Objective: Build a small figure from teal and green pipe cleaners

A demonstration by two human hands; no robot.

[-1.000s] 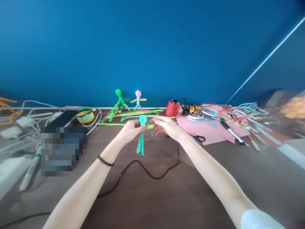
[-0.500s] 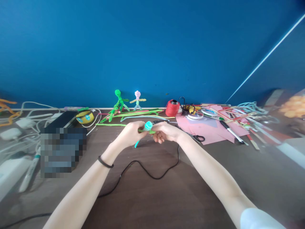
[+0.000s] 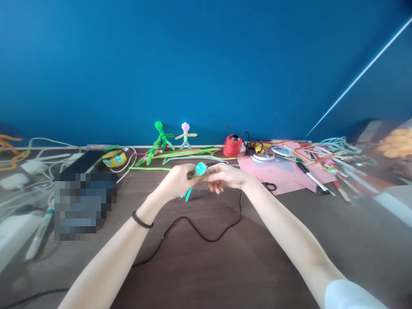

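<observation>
Tilting since a second ago, when it hung upright, our teal pipe-cleaner figure (image 3: 196, 178) now leans over the brown table (image 3: 225, 257), suggesting twisting in progress. Before the red thread spool (image 3: 233, 146), our left hand (image 3: 177, 180) and right hand (image 3: 223, 177) pinch it closed; coiled head up, legs trailing.

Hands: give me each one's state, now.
Left hand: closed on the teal pipe-cleaner figure with the coiled round head.
Right hand: fingers pinched on that figure's green pipe-cleaner arms.

Fuzzy pipe-cleaner figure (image 3: 195, 178); matt wooden table (image 3: 225, 266).
</observation>
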